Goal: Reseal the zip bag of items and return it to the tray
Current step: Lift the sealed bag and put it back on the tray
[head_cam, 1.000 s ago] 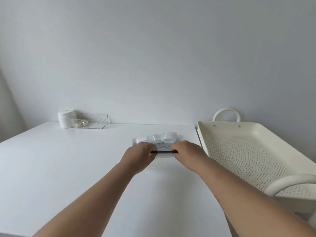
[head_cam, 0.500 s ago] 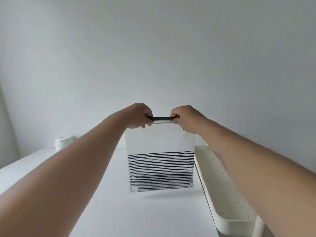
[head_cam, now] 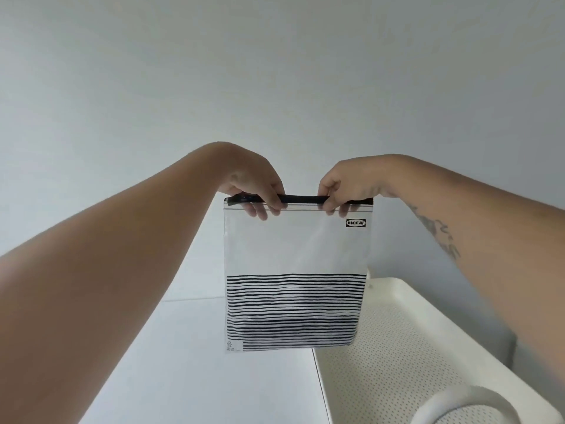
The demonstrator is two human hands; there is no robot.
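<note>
A clear zip bag [head_cam: 295, 255] with black stripes on its lower half hangs upright in the air, above the table. My left hand [head_cam: 255, 188] pinches the black zip strip near its left end. My right hand [head_cam: 345, 189] pinches the same strip toward its right end. The bag's lower right corner hangs over the left rim of the cream perforated tray [head_cam: 397, 356]. The things inside sit low in the bag, mostly hidden behind the stripes.
The white table [head_cam: 189, 362] runs below the bag toward a plain grey wall. The tray fills the lower right, with a looped handle [head_cam: 467, 402] at its near end.
The bag went from lying on the table to being held up by its zip strip. Since half a second ago my hands have moved apart along the strip and the bag looms larger.
</note>
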